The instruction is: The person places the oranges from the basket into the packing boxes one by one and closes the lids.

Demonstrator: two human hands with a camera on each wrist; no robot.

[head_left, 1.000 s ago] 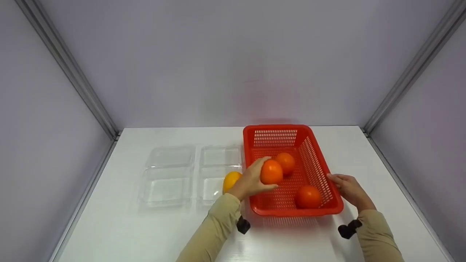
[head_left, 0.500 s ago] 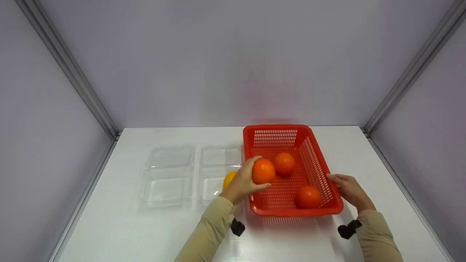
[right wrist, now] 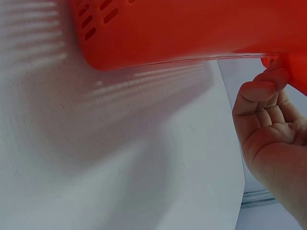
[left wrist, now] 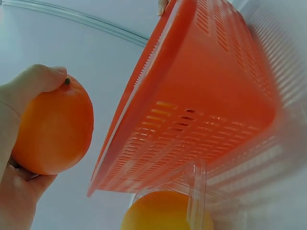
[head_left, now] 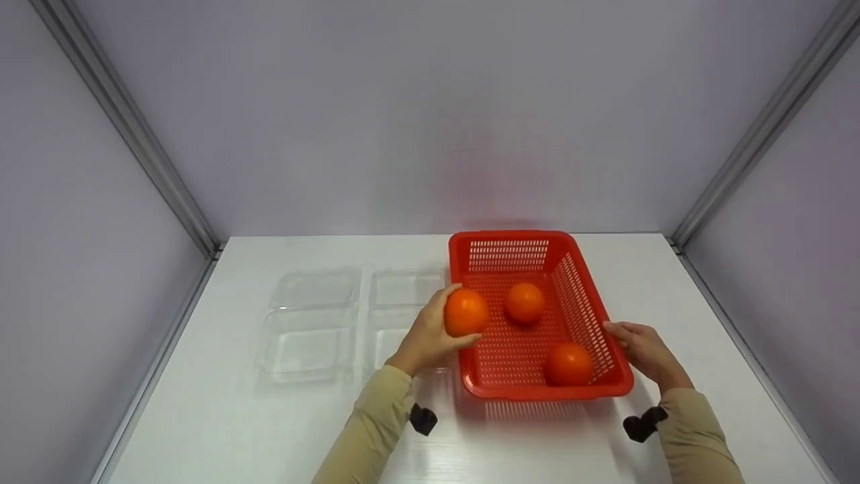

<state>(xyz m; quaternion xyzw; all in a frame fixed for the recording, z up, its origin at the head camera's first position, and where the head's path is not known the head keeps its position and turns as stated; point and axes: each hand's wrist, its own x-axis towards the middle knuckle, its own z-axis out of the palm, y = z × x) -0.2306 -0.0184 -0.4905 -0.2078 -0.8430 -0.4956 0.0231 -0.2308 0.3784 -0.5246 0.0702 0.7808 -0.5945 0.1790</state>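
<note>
My left hand [head_left: 430, 333] grips an orange [head_left: 466, 312] between fingers and thumb, over the left rim of a red plastic basket [head_left: 507, 393]. In the left wrist view the orange [left wrist: 55, 125] shows a small dark stem spot near the thumb, beside the basket's outer wall [left wrist: 192, 96]. One more orange [head_left: 525, 303] lies mid-basket and a redder round fruit [head_left: 568, 364] sits in its near right corner. My right hand [head_left: 645, 349] pinches the basket's right rim; in the right wrist view this hand [right wrist: 268, 120] has its fingers curled at the rim.
Left of the basket stand two clear plastic boxes, one nearer [head_left: 386, 346] and one farther left [head_left: 309, 349]. A yellow-orange fruit [left wrist: 165, 213] sits in the nearer box, hidden behind my left hand in the head view. Walls enclose the white table [head_left: 201, 417].
My left hand has moved left with the orange, from above the inside of the basket to its left rim, covering the yellow-orange fruit. The right hand stays on the rim.
</note>
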